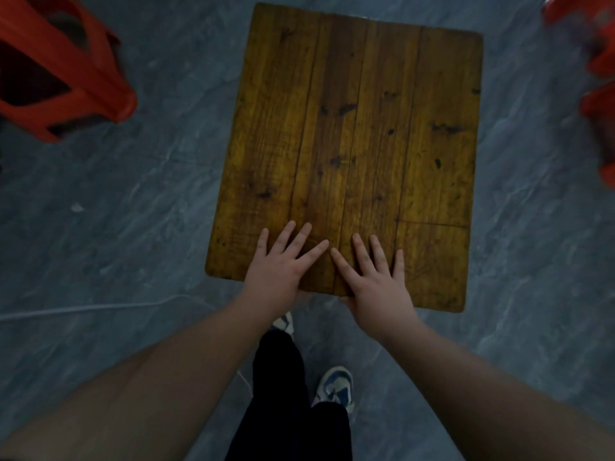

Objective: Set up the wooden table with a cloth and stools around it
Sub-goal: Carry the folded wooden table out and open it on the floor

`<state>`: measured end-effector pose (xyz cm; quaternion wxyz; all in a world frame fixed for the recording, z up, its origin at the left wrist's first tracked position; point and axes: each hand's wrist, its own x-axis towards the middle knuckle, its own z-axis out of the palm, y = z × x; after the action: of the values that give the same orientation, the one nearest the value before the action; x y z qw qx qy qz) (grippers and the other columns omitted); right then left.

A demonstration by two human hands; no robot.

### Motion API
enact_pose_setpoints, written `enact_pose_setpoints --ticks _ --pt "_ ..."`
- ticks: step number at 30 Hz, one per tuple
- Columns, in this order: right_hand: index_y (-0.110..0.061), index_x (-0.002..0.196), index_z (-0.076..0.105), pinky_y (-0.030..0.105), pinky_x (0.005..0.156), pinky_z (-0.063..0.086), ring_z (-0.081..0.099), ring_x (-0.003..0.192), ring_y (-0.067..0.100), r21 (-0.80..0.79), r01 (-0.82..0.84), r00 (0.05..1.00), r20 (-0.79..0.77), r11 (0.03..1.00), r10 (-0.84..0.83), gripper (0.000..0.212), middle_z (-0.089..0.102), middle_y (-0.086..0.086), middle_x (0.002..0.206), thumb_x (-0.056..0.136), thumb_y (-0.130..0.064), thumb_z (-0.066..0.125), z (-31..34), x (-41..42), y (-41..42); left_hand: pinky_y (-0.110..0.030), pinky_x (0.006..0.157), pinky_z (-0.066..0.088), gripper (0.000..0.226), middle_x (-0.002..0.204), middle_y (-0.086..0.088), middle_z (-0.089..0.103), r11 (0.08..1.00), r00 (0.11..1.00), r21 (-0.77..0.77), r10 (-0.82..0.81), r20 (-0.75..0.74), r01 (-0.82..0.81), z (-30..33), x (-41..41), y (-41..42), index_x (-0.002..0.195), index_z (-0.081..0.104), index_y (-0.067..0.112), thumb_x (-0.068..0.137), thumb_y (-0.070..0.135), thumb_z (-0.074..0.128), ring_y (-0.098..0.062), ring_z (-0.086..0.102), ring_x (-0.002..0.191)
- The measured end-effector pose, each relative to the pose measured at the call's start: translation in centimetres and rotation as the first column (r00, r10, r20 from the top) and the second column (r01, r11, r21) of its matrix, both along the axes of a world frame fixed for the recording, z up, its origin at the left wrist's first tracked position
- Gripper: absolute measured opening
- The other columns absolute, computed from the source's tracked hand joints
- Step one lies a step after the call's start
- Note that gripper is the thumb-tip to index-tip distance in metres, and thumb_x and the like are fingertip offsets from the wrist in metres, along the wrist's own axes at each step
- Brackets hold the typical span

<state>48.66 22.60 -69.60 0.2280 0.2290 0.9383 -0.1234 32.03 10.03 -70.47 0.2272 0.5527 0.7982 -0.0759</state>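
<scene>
A small wooden table (352, 128) with a bare plank top stands on the grey floor straight ahead of me. My left hand (278, 266) lies flat on its near edge with the fingers spread and straight. My right hand (376, 279) rests flat beside it, fingers spread, the two index fingers almost touching. Both thumbs are hidden under the table's near edge. A red plastic stool (56, 68) stands at the upper left, apart from the table. Another red stool (595, 88), blurred, shows at the right edge. No cloth is in view.
Grey marbled floor (133, 211) surrounds the table on all sides. A thin white cord (100, 307) runs across the floor at the left. My legs and shoes (334, 387) are just below the table's near edge.
</scene>
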Motion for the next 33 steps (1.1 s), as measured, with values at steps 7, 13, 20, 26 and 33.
enact_pose_setpoints --ticks 7,13,20,26,33 --pt "-0.045 0.154 -0.013 0.066 0.118 -0.002 -0.017 0.151 0.031 -0.003 0.052 0.999 -0.009 0.999 -0.052 0.092 -0.013 0.002 0.167 0.095 -0.044 0.057 0.3 -4.9 6.3 -0.062 0.117 0.0 0.097 0.164 0.003 -0.016 1.0 1.0 -0.009 0.022 0.007 -0.022 -0.5 -4.5 6.7 0.149 -0.016 0.05 0.09 0.05 0.061 -0.027 -0.016 0.15" --pt "-0.048 0.152 -0.016 0.065 0.118 -0.002 -0.018 0.151 0.03 -0.009 0.084 0.996 -0.004 0.996 -0.084 0.093 -0.015 -0.001 0.166 0.094 -0.047 0.057 0.4 -8.7 10.8 -0.062 0.117 0.001 0.094 0.165 0.002 -0.013 1.0 1.0 -0.004 0.014 0.021 -0.014 -0.2 -8.5 11.5 0.15 -0.012 0.05 0.089 0.056 0.059 -0.028 -0.014 0.15" --pt "-0.047 0.153 -0.013 0.065 0.118 -0.002 -0.016 0.152 0.03 -0.007 0.089 0.996 -0.014 0.996 -0.089 0.094 -0.012 -0.001 0.167 0.093 -0.046 0.06 -0.1 -11.5 14.1 -0.062 0.117 -0.001 0.092 0.164 0.001 -0.017 1.0 0.999 -0.02 -0.006 0.032 0.007 0.2 -11.6 15.0 0.15 -0.013 0.049 0.089 0.059 0.055 -0.027 -0.017 0.15" --pt "-0.047 0.153 -0.015 0.066 0.117 -0.003 -0.017 0.151 0.031 -0.009 0.074 0.997 -0.015 0.997 -0.074 0.093 -0.014 0.0 0.166 0.094 -0.047 0.057 -0.4 -11.6 14.6 -0.063 0.117 0.0 0.096 0.164 0.001 -0.018 1.0 1.0 -0.026 -0.004 0.009 0.004 -0.5 -11.6 15.4 0.148 -0.018 0.049 0.088 0.061 0.055 -0.028 -0.018 0.15" --pt "-0.049 0.146 -0.029 0.078 0.107 -0.005 -0.029 0.146 0.037 0.04 0.038 0.997 0.063 0.998 -0.041 0.105 -0.028 0.001 0.162 0.092 -0.031 0.059 -0.1 -11.0 14.3 -0.077 0.105 -0.012 0.1 0.16 0.001 -0.031 0.998 1.0 -0.056 0.015 -0.026 -0.017 0.0 -11.3 14.6 0.142 -0.028 0.053 0.086 0.064 0.054 -0.031 -0.032 0.144"
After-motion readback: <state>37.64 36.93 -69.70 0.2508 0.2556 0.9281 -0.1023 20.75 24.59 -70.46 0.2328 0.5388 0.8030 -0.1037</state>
